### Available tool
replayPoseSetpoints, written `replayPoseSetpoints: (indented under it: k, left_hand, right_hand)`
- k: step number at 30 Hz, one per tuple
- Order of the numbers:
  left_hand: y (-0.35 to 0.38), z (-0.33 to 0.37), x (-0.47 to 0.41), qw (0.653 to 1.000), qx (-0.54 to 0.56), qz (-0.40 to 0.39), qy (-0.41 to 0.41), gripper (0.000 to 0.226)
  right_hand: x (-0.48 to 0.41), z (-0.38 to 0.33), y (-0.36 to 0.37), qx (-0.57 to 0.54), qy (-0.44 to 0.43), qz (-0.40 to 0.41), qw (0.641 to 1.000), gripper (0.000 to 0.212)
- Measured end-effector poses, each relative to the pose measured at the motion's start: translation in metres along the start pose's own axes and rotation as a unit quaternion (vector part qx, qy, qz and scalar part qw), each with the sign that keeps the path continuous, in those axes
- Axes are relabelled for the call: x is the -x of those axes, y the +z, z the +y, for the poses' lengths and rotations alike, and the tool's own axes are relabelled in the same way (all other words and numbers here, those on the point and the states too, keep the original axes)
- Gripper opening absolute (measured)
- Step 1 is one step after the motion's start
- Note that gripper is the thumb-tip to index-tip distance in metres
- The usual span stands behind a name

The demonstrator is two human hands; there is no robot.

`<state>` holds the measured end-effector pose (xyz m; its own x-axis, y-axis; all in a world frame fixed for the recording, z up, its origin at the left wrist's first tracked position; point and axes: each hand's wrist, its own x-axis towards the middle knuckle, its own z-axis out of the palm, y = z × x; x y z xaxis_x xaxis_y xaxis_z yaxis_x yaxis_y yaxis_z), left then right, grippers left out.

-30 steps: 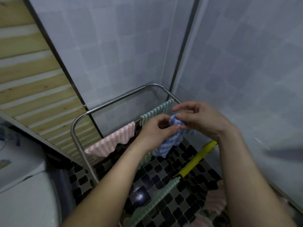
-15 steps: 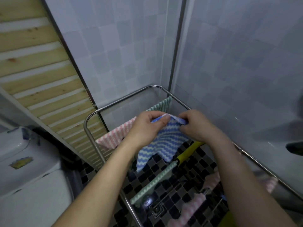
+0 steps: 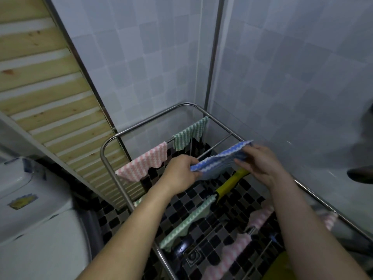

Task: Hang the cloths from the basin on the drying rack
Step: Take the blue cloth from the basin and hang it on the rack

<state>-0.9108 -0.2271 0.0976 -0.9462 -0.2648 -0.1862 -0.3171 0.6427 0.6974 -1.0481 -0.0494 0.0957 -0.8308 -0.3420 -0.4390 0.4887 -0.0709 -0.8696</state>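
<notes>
A blue and white wavy-striped cloth (image 3: 219,161) is stretched flat between my left hand (image 3: 180,170) and my right hand (image 3: 260,161), just above a middle bar of the steel drying rack (image 3: 113,138). Each hand pinches one end of it. On the far bar hang a pink striped cloth (image 3: 143,162) and a green striped cloth (image 3: 188,135). Nearer bars carry another green cloth (image 3: 187,221) and pink cloths (image 3: 236,251). The basin is not in view.
Tiled walls close in behind and to the right of the rack. A white toilet (image 3: 36,223) stands at the left, under a slatted wooden panel (image 3: 40,93). A yellow handle (image 3: 230,183) lies below the rack on the dark mosaic floor, beside a floor drain (image 3: 193,256).
My hands unfolded the bunched blue cloth, pulled it out wide between them and moved it over a rack bar. The view tilted down, showing more of the rack.
</notes>
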Motion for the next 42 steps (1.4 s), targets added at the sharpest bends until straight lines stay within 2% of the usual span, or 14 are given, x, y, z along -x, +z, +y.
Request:
replayPoseSetpoints:
  k: [2, 5, 10, 12, 15, 16, 19, 22, 24, 27, 31, 33, 38, 42]
  left_hand:
    - [0.005, -0.006, -0.003, 0.992, 0.117, 0.022, -0.031, 0.008]
    - [0.011, -0.012, -0.007, 0.937, 0.329, 0.051, -0.105, 0.007]
    - [0.018, -0.023, -0.027, 0.907, 0.382, 0.115, -0.137, 0.009]
    - [0.016, -0.028, -0.040, 0.908, 0.367, 0.155, -0.132, 0.016]
    - [0.014, -0.036, -0.057, 0.904, 0.345, 0.204, -0.152, 0.028]
    - [0.014, -0.040, -0.061, 0.908, 0.324, 0.213, -0.159, 0.032]
    - [0.016, -0.048, -0.068, 0.953, 0.163, 0.204, -0.156, 0.039]
    - [0.021, -0.053, -0.063, 0.975, 0.053, 0.173, -0.131, 0.040]
    - [0.026, -0.053, -0.060, 0.983, 0.018, 0.145, -0.116, 0.027]
    - [0.032, -0.052, -0.058, 0.986, 0.003, 0.122, -0.112, 0.019]
    - [0.034, -0.051, -0.059, 0.986, -0.019, 0.128, -0.109, 0.013]
    - [0.034, -0.049, -0.060, 0.987, -0.042, 0.130, -0.084, 0.008]
    - [0.038, -0.038, -0.069, 0.989, -0.054, 0.136, -0.019, 0.008]
    - [0.041, -0.038, -0.070, 0.991, -0.058, 0.118, -0.006, 0.010]
  right_hand:
    - [-0.007, 0.002, 0.003, 0.063, -0.029, 0.021, 0.997, 0.018]
    - [-0.020, 0.001, 0.007, 0.196, -0.091, 0.046, 0.975, 0.022]
    - [-0.044, -0.009, 0.018, 0.332, -0.151, 0.061, 0.929, 0.027]
    - [-0.061, -0.012, 0.028, 0.347, -0.149, 0.066, 0.924, 0.028]
    - [-0.082, -0.011, 0.044, 0.339, -0.173, 0.086, 0.921, 0.013]
    - [-0.088, -0.009, 0.048, 0.357, -0.186, 0.095, 0.910, 0.019]
    - [-0.104, 0.007, 0.052, 0.397, -0.198, 0.096, 0.891, 0.042]
    - [-0.106, 0.024, 0.042, 0.420, -0.154, 0.175, 0.877, 0.024]
    - [-0.109, 0.034, 0.033, 0.400, -0.104, 0.194, 0.890, 0.017]
    - [-0.114, 0.046, 0.029, 0.319, -0.049, 0.155, 0.934, 0.024]
    - [-0.118, 0.049, 0.035, 0.291, -0.040, 0.148, 0.944, 0.026]
    - [-0.118, 0.045, 0.035, 0.321, -0.053, 0.155, 0.933, 0.027]
    - [-0.116, 0.027, 0.026, 0.428, -0.087, 0.204, 0.876, 0.029]
    - [-0.119, 0.024, 0.020, 0.516, -0.112, 0.230, 0.818, 0.028]
